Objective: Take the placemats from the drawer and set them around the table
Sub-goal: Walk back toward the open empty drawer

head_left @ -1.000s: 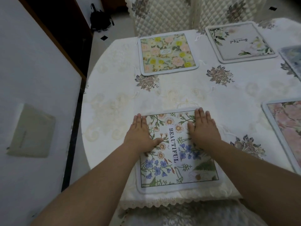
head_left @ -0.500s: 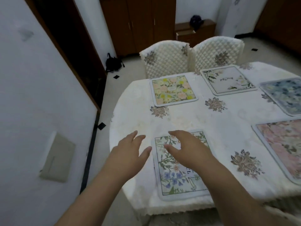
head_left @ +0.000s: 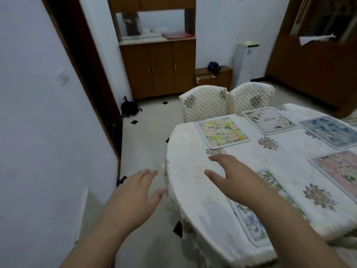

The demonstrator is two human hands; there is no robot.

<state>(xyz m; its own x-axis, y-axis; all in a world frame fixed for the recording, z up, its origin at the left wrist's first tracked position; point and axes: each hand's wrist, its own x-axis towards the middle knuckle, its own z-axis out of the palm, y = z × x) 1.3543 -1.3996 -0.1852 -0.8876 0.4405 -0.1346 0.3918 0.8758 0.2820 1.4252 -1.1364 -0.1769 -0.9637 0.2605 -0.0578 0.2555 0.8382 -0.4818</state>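
Several floral placemats lie on the round table (head_left: 193,171) with its cream cloth. The nearest placemat (head_left: 255,223), white with blue flowers, is partly hidden under my right forearm. A yellow-flowered placemat (head_left: 222,131), a white placemat (head_left: 270,120), a blue placemat (head_left: 330,131) and a pink placemat (head_left: 340,171) lie farther round. My right hand (head_left: 235,180) hovers over the cloth left of the nearest mat, fingers spread, holding nothing. My left hand (head_left: 135,194) is off the table's left edge above the floor, open and empty. A small wooden drawer (head_left: 205,79) stands pulled out at the far wall.
Two quilted chairs (head_left: 204,103) stand at the table's far side. A white wall (head_left: 38,132) and dark door frame are close on the left. A brown cabinet (head_left: 158,66), a white appliance (head_left: 246,62) and a black bag (head_left: 129,109) on the tiled floor lie beyond.
Both hands lifted off the nearest placemat, which stays flat on the table. The view has risen and swung left toward the far wall, and the hands moved left of the mat.
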